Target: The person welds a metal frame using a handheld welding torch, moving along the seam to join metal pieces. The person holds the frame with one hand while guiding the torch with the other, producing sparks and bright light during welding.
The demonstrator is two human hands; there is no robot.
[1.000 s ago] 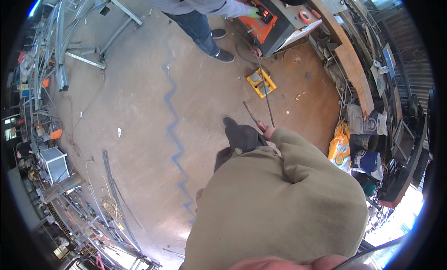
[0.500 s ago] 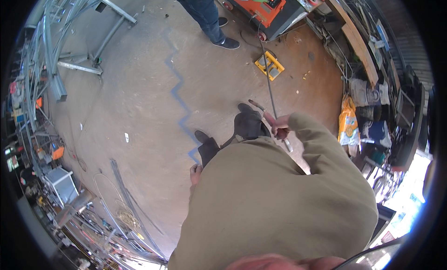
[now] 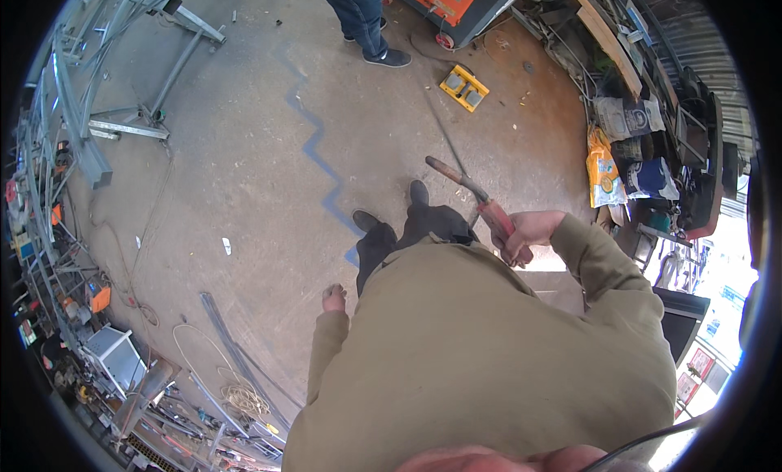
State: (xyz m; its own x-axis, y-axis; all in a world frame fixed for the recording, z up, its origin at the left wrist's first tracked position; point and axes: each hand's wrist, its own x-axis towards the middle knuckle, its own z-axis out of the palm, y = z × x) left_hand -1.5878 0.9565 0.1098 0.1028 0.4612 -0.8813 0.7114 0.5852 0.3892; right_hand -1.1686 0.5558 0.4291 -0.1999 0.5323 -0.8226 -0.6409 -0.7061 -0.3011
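My right hand (image 3: 521, 235) is wrapped round the red handle of a welding torch (image 3: 494, 215). The torch's bent neck and dark nozzle end point away from me, toward the far left. A cable (image 3: 444, 128) is seen on the floor beyond the torch. My left hand (image 3: 333, 298) hangs beside my body over the concrete floor, touching nothing I can see. Its fingers look curled in, with nothing visible in them. My two dark shoes stand on the floor between the hands.
Ahead stands a person (image 3: 356, 20) in jeans beside an orange wheeled welding machine (image 3: 444, 4). A yellow box (image 3: 464, 87) lies on the floor. Metal profiles on a stand (image 3: 167, 85) are at far left, loose bars and coiled cord (image 3: 243, 399) at near left, bags (image 3: 604, 169) at right.
My right hand has moved slightly right with the torch, which shows larger. My left hand has swung out from my body. The person's gloved hand on the machine has left view.
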